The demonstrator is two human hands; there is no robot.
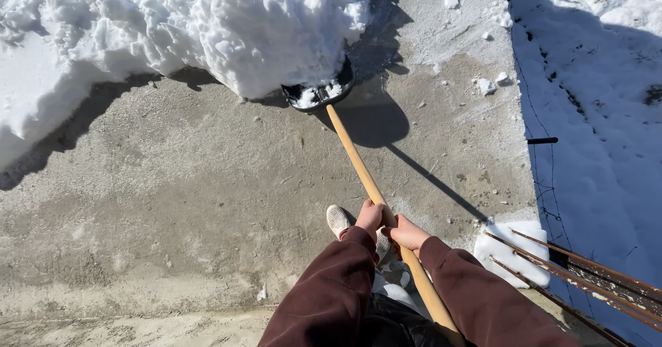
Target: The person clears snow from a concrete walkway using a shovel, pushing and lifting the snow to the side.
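Observation:
A snow shovel with a long wooden handle (358, 161) runs from my hands up to its black blade (318, 92), which is pushed into the base of a big white snow pile (227, 23) and holds some snow. My left hand (370, 216) grips the handle higher up the shaft. Just below it, my right hand (408, 234) is closed around the same handle. Both arms wear dark maroon sleeves. A light-coloured shoe (338, 219) shows beside my left hand on the concrete.
Bare wet concrete (172, 195) spreads left and below the pile. Snow-covered ground (593, 112) lies in shadow at right behind a thin wire fence. Rusty metal bars (572, 271) cross the lower right over a white snow block (510, 254).

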